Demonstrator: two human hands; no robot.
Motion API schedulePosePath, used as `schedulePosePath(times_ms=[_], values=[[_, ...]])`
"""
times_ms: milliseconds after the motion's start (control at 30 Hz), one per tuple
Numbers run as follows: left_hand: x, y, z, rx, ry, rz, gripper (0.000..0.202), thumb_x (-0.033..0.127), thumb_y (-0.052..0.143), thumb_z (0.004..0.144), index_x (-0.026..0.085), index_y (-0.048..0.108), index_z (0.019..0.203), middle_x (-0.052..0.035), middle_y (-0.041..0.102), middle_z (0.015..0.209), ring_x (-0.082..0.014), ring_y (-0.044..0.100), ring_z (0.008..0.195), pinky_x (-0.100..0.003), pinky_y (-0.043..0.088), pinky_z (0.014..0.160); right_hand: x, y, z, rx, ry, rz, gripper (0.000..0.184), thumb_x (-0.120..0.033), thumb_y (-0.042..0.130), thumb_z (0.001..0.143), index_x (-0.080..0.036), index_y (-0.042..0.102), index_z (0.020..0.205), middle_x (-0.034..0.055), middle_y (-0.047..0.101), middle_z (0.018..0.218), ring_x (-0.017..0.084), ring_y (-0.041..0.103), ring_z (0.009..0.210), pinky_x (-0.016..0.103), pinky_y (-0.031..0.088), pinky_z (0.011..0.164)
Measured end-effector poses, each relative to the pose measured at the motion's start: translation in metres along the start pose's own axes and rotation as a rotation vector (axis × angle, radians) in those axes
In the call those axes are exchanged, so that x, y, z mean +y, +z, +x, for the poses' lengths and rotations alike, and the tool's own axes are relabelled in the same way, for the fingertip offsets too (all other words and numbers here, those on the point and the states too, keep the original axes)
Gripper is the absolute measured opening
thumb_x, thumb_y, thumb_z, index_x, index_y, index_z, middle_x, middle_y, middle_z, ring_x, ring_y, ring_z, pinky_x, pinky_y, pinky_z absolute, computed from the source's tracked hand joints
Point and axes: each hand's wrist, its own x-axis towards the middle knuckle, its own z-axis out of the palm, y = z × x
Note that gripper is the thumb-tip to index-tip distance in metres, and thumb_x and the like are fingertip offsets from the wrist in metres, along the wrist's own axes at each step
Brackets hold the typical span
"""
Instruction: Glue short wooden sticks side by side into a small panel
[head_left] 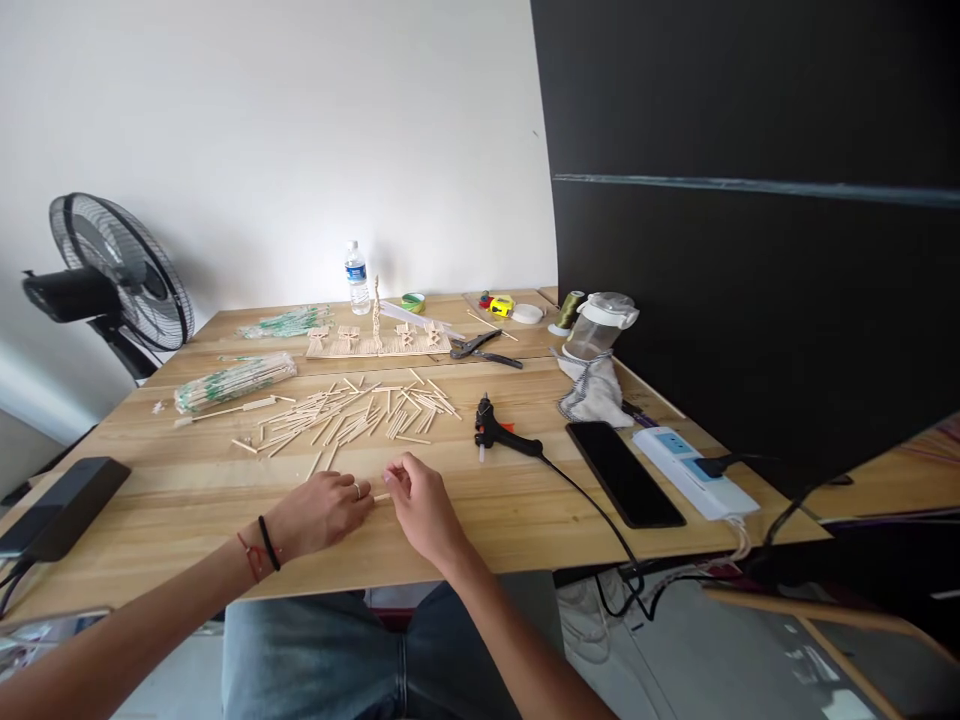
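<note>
A short wooden stick shows between my two hands, low over the front of the table. My left hand, with a ring and a black band at the wrist, has its fingers curled together at the stick's left end. At the other end, my right hand pinches with thumb and forefinger; the fingertips partly hide the stick. Just beyond lies a loose spread of cut wooden sticks. Farther back stands a model built of sticks, with a tall thin piece in its middle. A black hot glue gun rests right of my hands.
Bagged sticks, pliers and a water bottle are on the table. To the right lie a phone, a power strip, a cloth and a clear jar. A fan stands left; a black adapter sits nearer.
</note>
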Motion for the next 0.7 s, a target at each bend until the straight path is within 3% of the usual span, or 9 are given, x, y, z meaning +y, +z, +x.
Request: schedulePosePath(times_ms=[200, 367, 433, 467, 533, 633, 700], values=[[-0.004, 0.003, 0.000, 0.014, 0.011, -0.034, 0.013, 0.012, 0.057, 0.106, 0.017, 0.069, 0.102, -0.0070, 0.071, 0.091, -0.0227, 0.064, 0.073, -0.034, 0.047, 0.065, 0.007, 0.005, -0.012, -0.002, -0.138, -0.109, 0.035, -0.038, 0.071, 0.107, -0.022, 0.068, 0.137, 0.0112, 0.069, 0.142, 0.028, 0.072, 0.116, 0.050, 0.064, 0.097], [-0.018, 0.002, -0.005, 0.066, 0.043, -0.174, 0.022, 0.013, 0.050, 0.110, 0.021, 0.064, 0.095, -0.0038, 0.070, 0.088, -0.0200, 0.066, 0.074, -0.032, 0.047, 0.067, 0.009, 0.004, -0.017, 0.001, -0.182, -0.135, 0.034, -0.039, 0.070, 0.108, -0.023, 0.068, 0.137, 0.0111, 0.068, 0.142, 0.027, 0.072, 0.116, 0.049, 0.064, 0.097], [-0.025, 0.001, -0.010, 0.109, 0.026, -0.244, 0.026, 0.016, 0.044, 0.112, 0.022, 0.061, 0.092, -0.0018, 0.068, 0.082, -0.0186, 0.065, 0.070, -0.031, 0.046, 0.065, 0.008, 0.004, -0.018, 0.011, -0.176, -0.136, 0.023, -0.035, 0.068, 0.109, -0.022, 0.072, 0.127, 0.0097, 0.073, 0.131, 0.025, 0.073, 0.109, 0.046, 0.064, 0.094], [-0.029, 0.000, -0.013, 0.131, 0.004, -0.278, 0.030, 0.018, 0.041, 0.113, 0.022, 0.058, 0.088, -0.0009, 0.066, 0.078, -0.0178, 0.063, 0.065, -0.031, 0.044, 0.063, 0.007, 0.003, -0.019, 0.020, -0.171, -0.133, 0.012, -0.028, 0.064, 0.110, -0.022, 0.075, 0.112, 0.0081, 0.076, 0.116, 0.024, 0.073, 0.102, 0.043, 0.064, 0.090], [-0.034, -0.003, -0.023, 0.187, -0.062, -0.331, 0.035, 0.018, 0.036, 0.113, 0.023, 0.052, 0.082, 0.0001, 0.062, 0.074, -0.0164, 0.059, 0.060, -0.029, 0.043, 0.059, 0.005, 0.002, -0.021, 0.030, -0.155, -0.125, 0.023, -0.014, 0.060, 0.108, -0.023, 0.071, 0.089, 0.0061, 0.075, 0.095, 0.023, 0.071, 0.095, 0.039, 0.061, 0.086], [-0.036, -0.012, -0.047, 0.249, -0.180, -0.389, 0.036, 0.018, 0.032, 0.114, 0.023, 0.050, 0.083, 0.0020, 0.059, 0.070, -0.0143, 0.058, 0.057, -0.026, 0.045, 0.058, 0.000, -0.002, -0.021, 0.044, -0.112, -0.093, 0.021, -0.010, 0.065, 0.104, -0.024, 0.069, 0.089, 0.0050, 0.076, 0.099, 0.022, 0.073, 0.092, 0.033, 0.060, 0.082], [-0.031, -0.016, -0.068, 0.324, -0.338, -0.407, 0.038, 0.024, 0.035, 0.116, 0.024, 0.052, 0.082, 0.0034, 0.061, 0.068, -0.0129, 0.060, 0.055, -0.023, 0.048, 0.058, -0.002, -0.006, -0.021, 0.075, -0.078, -0.073, 0.016, -0.013, 0.066, 0.105, -0.025, 0.070, 0.095, 0.0036, 0.076, 0.098, 0.020, 0.074, 0.088, 0.029, 0.058, 0.076]])
